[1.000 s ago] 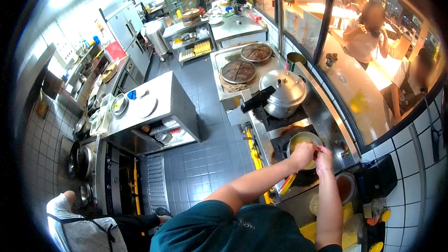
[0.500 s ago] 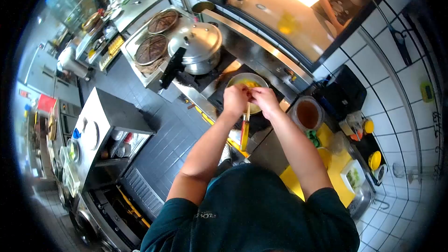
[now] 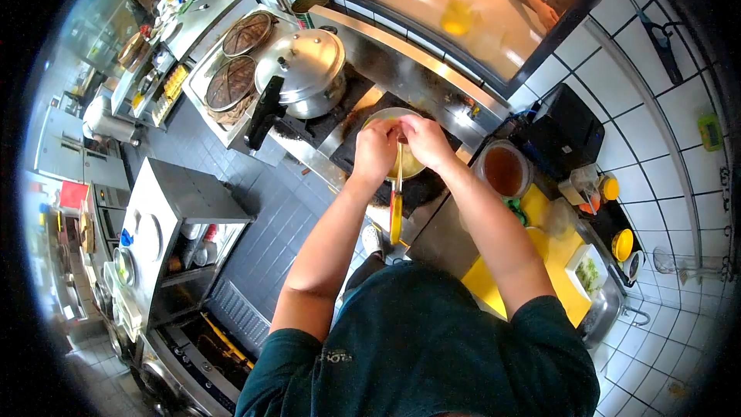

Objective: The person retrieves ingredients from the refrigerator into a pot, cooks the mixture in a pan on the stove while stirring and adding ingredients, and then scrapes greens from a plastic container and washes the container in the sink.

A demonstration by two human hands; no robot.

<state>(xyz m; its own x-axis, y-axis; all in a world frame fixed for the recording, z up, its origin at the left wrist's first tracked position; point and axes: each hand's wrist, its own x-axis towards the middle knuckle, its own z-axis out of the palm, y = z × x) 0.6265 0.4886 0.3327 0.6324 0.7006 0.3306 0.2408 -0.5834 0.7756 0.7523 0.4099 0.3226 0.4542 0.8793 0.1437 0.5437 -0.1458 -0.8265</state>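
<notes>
Both of my hands are over a frying pan [image 3: 412, 167] on the stove, their fingertips drawn together above it. My left hand [image 3: 375, 151] is closed, with bent fingers meeting those of the other hand. Beside it, my right hand [image 3: 427, 141] is closed in the same way. A small reddish patch shows between the fingertips, but I cannot make out what it is. Part of the pan's light, yellowish inside shows below the hands; the rest is hidden. Its yellow-and-red handle [image 3: 396, 218] points back towards my body.
Left of the pan stands a large lidded pressure cooker [image 3: 312, 69] with a black handle. At right are a tub of brown liquid [image 3: 503, 168], a yellow board [image 3: 567, 297] and a white dish of greens [image 3: 588, 272]. Another person's hand [image 3: 546, 15] shows beyond the window.
The view has shifted slightly, so most things sit further left. My hands stay together over the pan and now cover more of its yellow contents.
</notes>
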